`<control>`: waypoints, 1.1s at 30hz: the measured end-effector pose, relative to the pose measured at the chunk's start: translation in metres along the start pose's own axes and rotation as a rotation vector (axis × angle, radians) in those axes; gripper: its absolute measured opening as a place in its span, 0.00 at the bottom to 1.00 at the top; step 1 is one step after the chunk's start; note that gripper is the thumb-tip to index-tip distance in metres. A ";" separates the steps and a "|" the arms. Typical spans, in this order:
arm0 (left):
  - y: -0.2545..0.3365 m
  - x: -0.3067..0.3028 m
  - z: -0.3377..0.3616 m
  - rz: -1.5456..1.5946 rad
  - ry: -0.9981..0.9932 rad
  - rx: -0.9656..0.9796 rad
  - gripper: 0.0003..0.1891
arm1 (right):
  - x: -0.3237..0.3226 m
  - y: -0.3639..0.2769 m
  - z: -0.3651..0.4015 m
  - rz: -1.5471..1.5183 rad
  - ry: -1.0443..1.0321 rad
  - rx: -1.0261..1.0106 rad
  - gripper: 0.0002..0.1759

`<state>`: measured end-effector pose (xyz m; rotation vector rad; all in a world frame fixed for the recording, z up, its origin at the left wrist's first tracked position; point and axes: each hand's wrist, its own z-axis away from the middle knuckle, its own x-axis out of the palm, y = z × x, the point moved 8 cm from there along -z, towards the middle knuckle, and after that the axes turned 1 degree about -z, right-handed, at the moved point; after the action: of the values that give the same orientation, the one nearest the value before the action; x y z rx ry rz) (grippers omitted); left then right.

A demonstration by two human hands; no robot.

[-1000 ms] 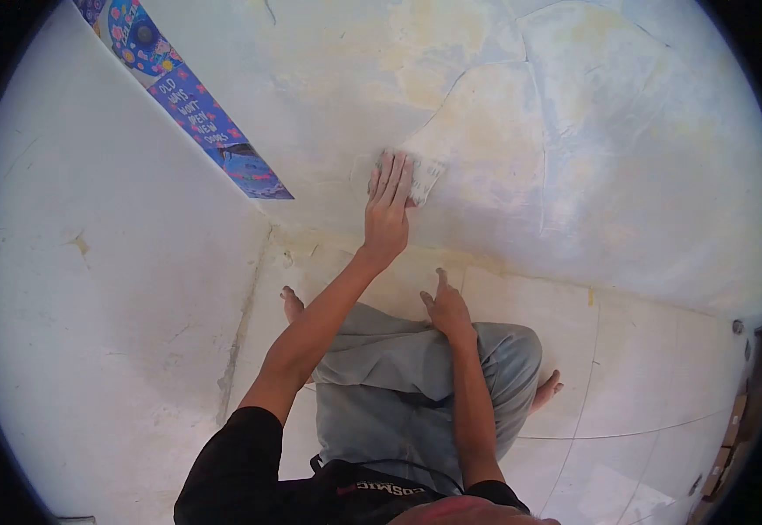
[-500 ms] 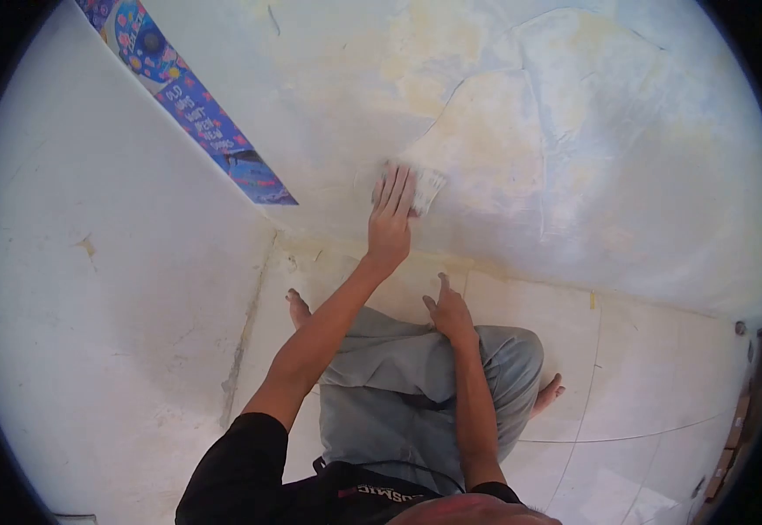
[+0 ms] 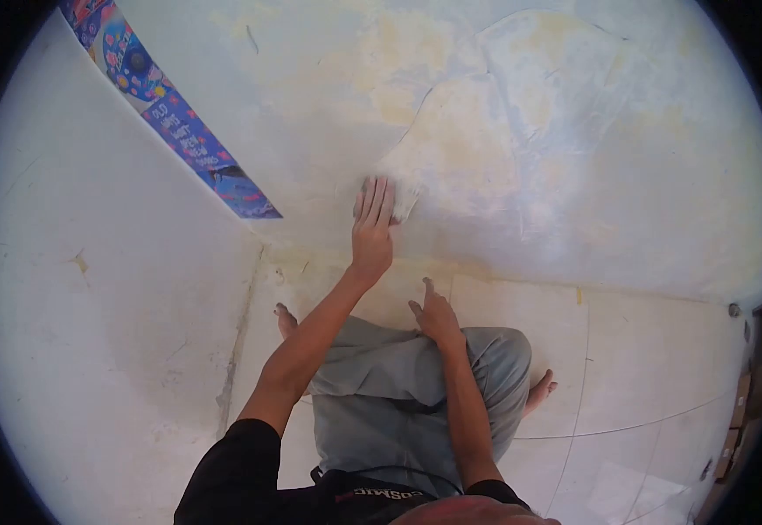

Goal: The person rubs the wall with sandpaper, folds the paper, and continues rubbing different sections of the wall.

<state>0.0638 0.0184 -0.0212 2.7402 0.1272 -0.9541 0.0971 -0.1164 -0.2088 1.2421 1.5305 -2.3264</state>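
Observation:
My left hand (image 3: 374, 223) presses flat against the painted wall (image 3: 293, 131), fingers held together. Under the fingers is a piece of what looks like sandpaper (image 3: 408, 203); its pale, marked edge sticks out to the right of them, and the rest is covered. Above and right of this hand, a pale patch (image 3: 460, 140) with a raised, cracked outline spreads over the wall. My right hand (image 3: 436, 317) rests by my bent right knee, just above the floor. Its index finger points out and the thumb stands apart, with nothing held.
A blue and purple printed strip (image 3: 193, 140) with lettering runs down the wall corner at left. Another wall (image 3: 118, 306) stands on that side. I sit cross-legged on a tiled floor (image 3: 635, 367). Cardboard boxes (image 3: 733, 429) stand at the far right edge.
The view has turned slightly, so the strip and wall sit lower and further left. My left hand stays on the wall beside the patch with the sandpaper. My right hand keeps its pose.

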 end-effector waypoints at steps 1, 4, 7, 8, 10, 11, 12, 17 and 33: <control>0.007 -0.008 -0.010 0.005 0.026 0.007 0.35 | 0.004 0.000 0.003 0.000 -0.017 0.002 0.40; 0.019 -0.023 -0.037 0.078 0.119 0.007 0.35 | 0.006 0.000 -0.002 -0.022 -0.060 0.012 0.40; 0.000 0.003 -0.001 0.074 0.010 0.017 0.35 | 0.002 0.006 -0.005 -0.059 -0.026 0.014 0.41; -0.004 0.008 0.011 0.078 0.013 0.024 0.35 | 0.001 0.006 -0.003 -0.045 0.010 -0.010 0.40; -0.005 0.012 0.023 0.087 -0.029 -0.004 0.35 | -0.005 0.002 -0.002 -0.034 0.051 -0.027 0.40; -0.009 0.019 0.022 0.090 -0.035 -0.005 0.35 | -0.003 0.001 -0.003 -0.035 0.022 -0.013 0.40; -0.003 0.010 0.006 0.103 0.007 0.014 0.35 | -0.001 -0.001 -0.001 -0.037 -0.015 0.001 0.39; 0.027 -0.016 -0.029 0.183 0.126 -0.008 0.34 | -0.004 -0.003 -0.004 -0.126 -0.001 0.001 0.36; 0.008 0.104 0.145 1.606 -0.603 -0.959 0.25 | -0.057 -0.005 -0.003 -0.817 0.321 -0.001 0.24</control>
<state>0.0599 -0.0252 -0.1943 0.9389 -1.1471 -0.7237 0.1340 -0.1306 -0.1673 1.1724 2.5325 -2.6228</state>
